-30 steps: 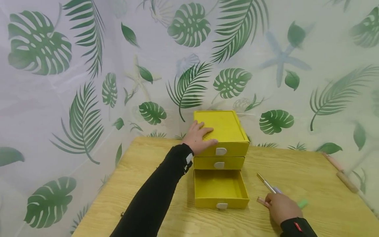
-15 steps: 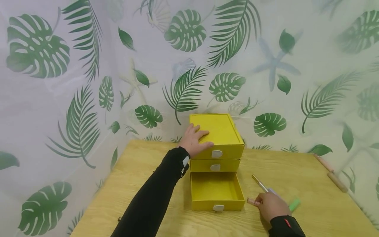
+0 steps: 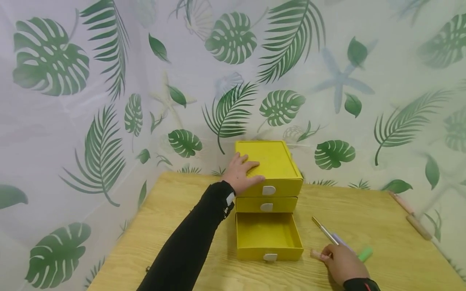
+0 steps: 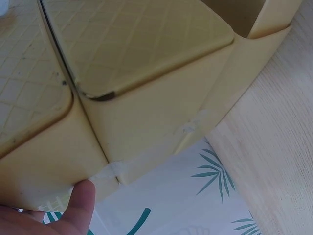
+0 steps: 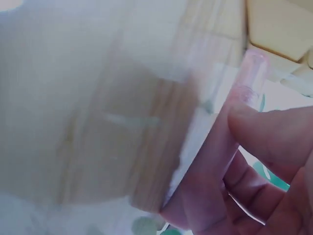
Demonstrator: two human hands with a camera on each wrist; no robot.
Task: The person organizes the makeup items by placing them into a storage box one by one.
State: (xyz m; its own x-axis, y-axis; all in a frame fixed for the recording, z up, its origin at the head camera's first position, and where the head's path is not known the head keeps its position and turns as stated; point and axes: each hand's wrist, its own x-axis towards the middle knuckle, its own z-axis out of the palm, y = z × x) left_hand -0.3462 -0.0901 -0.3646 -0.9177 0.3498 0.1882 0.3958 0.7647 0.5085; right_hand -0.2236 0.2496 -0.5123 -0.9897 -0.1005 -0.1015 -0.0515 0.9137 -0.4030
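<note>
My left hand (image 3: 240, 174) rests with spread fingers on the top left edge of a yellow drawer unit (image 3: 267, 159), its thumb along the front. The bottom drawer (image 3: 270, 254) is pulled out, its inside floor showing. At the right, my right hand (image 3: 344, 262) pinches a slim pink tube (image 3: 316, 254) between thumb and fingers, low over the table. In the right wrist view, the pink tube (image 5: 215, 142) has a clear, see-through end. Right beside that hand lie a gold-and-silver pen (image 3: 324, 228), a lavender pen (image 3: 342, 241) and a green marker (image 3: 365, 254), partly hidden by the hand.
The wood-grain table (image 3: 196, 250) runs back to a wall covering with green leaves. A pink stick-like thing (image 3: 402, 203) and a brown one (image 3: 418, 226) lie along the table's right edge. The two upper drawers (image 3: 267, 196) are pushed in.
The head view has shifted a little. The right hand, holding the pink tube, moved slightly towards the open drawer and then back. The left hand stays on the drawer unit.
</note>
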